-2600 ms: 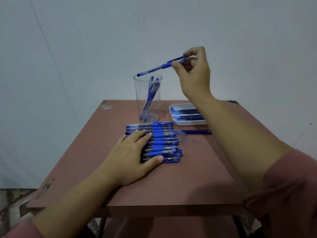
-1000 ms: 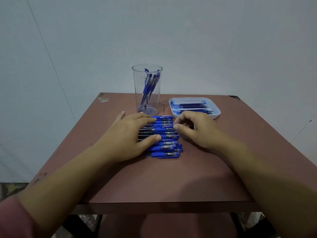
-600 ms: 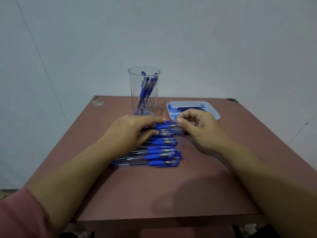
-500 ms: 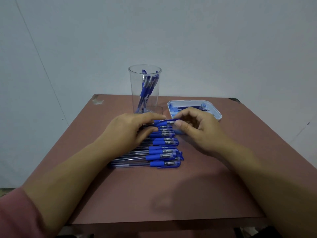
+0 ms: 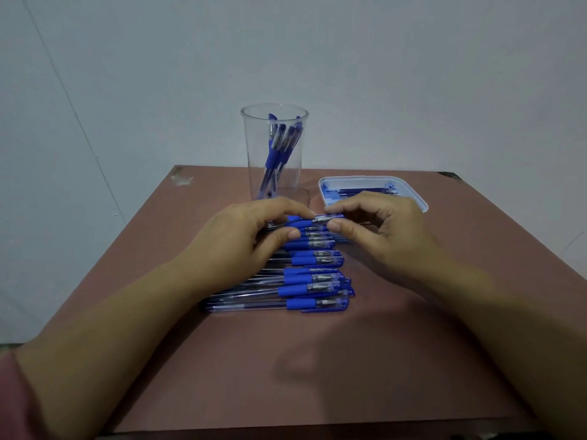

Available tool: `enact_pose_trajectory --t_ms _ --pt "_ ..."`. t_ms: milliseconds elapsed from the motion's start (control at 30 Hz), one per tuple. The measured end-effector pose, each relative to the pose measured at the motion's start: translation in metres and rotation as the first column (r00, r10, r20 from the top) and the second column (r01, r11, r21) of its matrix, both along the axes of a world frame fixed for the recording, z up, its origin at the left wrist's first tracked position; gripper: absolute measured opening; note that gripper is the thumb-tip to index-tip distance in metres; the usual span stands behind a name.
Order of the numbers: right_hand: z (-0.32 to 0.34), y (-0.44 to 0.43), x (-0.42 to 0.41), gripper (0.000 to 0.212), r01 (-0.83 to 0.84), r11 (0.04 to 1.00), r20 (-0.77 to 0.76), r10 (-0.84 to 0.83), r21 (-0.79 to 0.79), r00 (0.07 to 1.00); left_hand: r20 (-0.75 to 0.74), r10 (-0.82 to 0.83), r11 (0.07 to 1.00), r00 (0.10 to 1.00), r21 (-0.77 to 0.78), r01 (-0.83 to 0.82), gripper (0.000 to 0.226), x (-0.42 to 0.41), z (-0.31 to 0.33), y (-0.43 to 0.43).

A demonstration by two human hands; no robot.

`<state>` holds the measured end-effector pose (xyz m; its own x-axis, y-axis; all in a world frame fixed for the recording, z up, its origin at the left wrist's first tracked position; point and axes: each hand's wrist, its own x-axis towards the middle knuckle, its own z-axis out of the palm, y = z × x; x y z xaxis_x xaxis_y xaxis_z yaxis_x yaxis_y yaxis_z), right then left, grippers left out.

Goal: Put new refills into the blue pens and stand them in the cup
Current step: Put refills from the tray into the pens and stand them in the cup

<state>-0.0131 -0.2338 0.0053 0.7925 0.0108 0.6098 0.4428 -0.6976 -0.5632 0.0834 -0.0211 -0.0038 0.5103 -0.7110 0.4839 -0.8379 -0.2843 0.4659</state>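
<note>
At frame centre, one pen is pinched between thumb and fingers of the left hand and the right hand, at the upper end of the row laid on the counter. Above, the cup is seen with pens inside. To its right, refills lie in the tray.

The pens have clear barrels with blue grips and caps. The cup at 12 o'clock is clear. The tray at 1 o'clock is white, its refills dark blue. The surface is reddish-brown, with a pale scuff at 11 o'clock. The sleeve is pink.
</note>
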Motion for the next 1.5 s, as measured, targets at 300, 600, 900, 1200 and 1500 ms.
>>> enact_pose_trajectory --t_ms 300,600,900,1200,1500 --pt "-0.005 -0.003 0.002 0.018 -0.007 0.995 -0.128 0.020 0.103 0.992 -0.053 0.045 0.997 0.998 0.066 -0.042 0.029 -0.009 0.000 -0.003" --pt "-0.006 -0.003 -0.001 0.022 0.037 0.999 -0.098 -0.039 -0.028 0.994 -0.139 0.013 0.990 0.990 0.138 0.007 0.030 -0.011 0.007 -0.001" --pt "-0.006 -0.005 -0.007 0.008 0.054 0.992 -0.017 -0.057 -0.116 0.998 -0.223 -0.052 0.993 0.973 0.091 0.074 0.035 -0.017 0.006 -0.004" --pt "0.001 -0.020 -0.015 0.013 0.117 0.992 -0.129 -0.123 -0.051 0.984 -0.125 -0.002 0.996 0.992 0.085 0.013 0.031 -0.013 -0.001 0.004" --pt "0.018 -0.037 -0.030 0.010 0.022 0.998 -0.421 -0.047 -0.064 0.906 0.028 -0.014 1.000 1.000 -0.027 0.014 0.040 -0.002 -0.005 0.004"
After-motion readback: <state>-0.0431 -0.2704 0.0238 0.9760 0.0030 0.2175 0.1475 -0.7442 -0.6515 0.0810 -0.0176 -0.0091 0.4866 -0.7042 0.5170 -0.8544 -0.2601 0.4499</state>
